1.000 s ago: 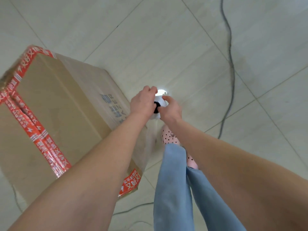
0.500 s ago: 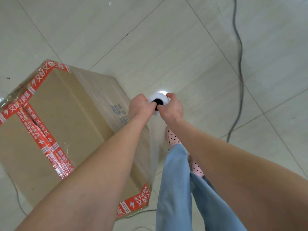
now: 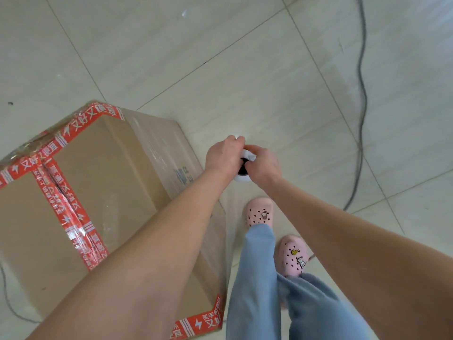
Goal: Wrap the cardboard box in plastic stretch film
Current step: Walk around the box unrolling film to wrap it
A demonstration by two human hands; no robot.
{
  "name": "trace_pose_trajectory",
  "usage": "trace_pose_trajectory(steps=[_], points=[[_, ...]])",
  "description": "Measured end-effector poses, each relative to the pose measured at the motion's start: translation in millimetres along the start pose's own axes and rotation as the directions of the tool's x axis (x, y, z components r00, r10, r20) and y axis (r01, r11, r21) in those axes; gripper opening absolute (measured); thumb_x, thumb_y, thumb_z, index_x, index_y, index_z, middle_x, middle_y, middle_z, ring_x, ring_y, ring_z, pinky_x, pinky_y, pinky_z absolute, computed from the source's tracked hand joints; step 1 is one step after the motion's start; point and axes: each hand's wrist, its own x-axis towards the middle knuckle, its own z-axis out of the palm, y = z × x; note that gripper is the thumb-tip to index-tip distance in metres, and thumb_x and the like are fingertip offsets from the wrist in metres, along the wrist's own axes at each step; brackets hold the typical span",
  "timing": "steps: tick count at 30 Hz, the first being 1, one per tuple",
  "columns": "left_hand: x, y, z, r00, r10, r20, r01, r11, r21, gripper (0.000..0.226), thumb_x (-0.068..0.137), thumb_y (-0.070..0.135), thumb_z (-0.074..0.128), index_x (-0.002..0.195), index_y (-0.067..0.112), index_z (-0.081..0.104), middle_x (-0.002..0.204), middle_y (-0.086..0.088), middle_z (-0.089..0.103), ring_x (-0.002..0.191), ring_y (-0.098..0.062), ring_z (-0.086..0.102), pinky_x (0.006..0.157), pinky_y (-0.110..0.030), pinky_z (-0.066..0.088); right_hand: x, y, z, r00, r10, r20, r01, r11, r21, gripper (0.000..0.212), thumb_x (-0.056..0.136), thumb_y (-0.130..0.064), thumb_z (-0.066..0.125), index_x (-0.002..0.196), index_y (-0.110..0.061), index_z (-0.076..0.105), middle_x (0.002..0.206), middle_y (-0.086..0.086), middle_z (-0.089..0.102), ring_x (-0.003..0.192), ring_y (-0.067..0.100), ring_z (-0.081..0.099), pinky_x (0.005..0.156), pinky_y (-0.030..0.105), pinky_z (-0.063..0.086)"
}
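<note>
- While the left hand and the right hand both curl tight round the top end of the stretch film roll, its dark core hole shows between them. The roll hangs upright just off the right side of the cardboard box.
- The box stands on the tiled floor to the person's left, sealed with red printed tape. Its right face has a glossy sheen, so film seems to cover that side.
- A hazy sheet of film seems to run from the roll down past the box's near corner. It is so clear and blurred that I cannot tell just where it leaves the roll.
- Slack is the likeliest fault. If the hands let the roll spin freely while rounding the corner, the film would probably sag and wrinkle instead of hugging the cardboard.
- Too hard a pull risks the opposite. The sheet could neck down or tear on the sharp corner, or the box could skid on the smooth tiles.
- The pink clogs stand near the stretched sheet, so a careless step might catch it.
- A cable trails across the floor to the right. Walking round the box with eyes on the roll could snag a foot there.
- Tilting the roll would probably make the band climb or drop, leaving bare strips.
</note>
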Motion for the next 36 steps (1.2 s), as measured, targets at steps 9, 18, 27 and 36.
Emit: trace_pose_trajectory(steps=[9, 18, 27, 36], points=[[6, -20, -5, 0.961, -0.277, 0.03, 0.272, 0.909, -0.317, 0.009, 0.077, 0.018, 0.055, 0.079, 0.013, 0.047, 0.078, -0.004, 0.054, 0.071, -0.026, 0.051, 0.05, -0.027, 0.03, 11, -10, 2, 0.988, 0.103, -0.116, -0.104, 0.995, 0.0, 0.043, 0.082, -0.021, 0.056, 0.124, -0.021, 0.048, 0.121, 0.005, 0.048, 0.088, 0.024, 0.053, 0.067, 0.03, 0.04], [16, -41, -19, 0.803, -0.576, 0.155, 0.574, 0.674, -0.466, 0.024, 0.081, 0.029, 0.058, 0.092, 0.008, 0.055, 0.093, -0.009, 0.063, 0.081, -0.029, 0.06, 0.052, -0.028, 0.035, 43, -63, -1, 1.0, -0.011, -0.015, 0.008, 0.991, -0.133, 0.035, 0.082, -0.015, 0.055, 0.116, -0.023, 0.051, 0.113, 0.007, 0.052, 0.087, 0.027, 0.058, 0.065, 0.033, 0.045], [47, -51, -38, 0.972, -0.233, -0.006, 0.228, 0.957, -0.177, 0.015, 0.085, 0.02, 0.051, 0.099, 0.018, 0.056, 0.101, -0.003, 0.055, 0.09, -0.026, 0.058, 0.065, -0.031, 0.04, 52, -70, 4, 0.998, -0.058, -0.013, 0.055, 0.981, -0.187, 0.021, 0.082, -0.016, 0.058, 0.102, -0.019, 0.052, 0.109, 0.002, 0.05, 0.079, 0.022, 0.054, 0.06, 0.028, 0.038], [51, -78, -42, 0.785, -0.615, 0.07, 0.535, 0.618, -0.576, 0.011, 0.073, 0.023, 0.056, 0.072, 0.019, 0.047, 0.076, 0.0, 0.057, 0.071, -0.024, 0.054, 0.05, -0.028, 0.034, 72, -106, 9, 0.99, -0.139, -0.019, 0.131, 0.966, -0.223, 0.03, 0.082, -0.013, 0.054, 0.112, -0.018, 0.051, 0.117, 0.002, 0.047, 0.097, 0.027, 0.055, 0.078, 0.037, 0.048]])
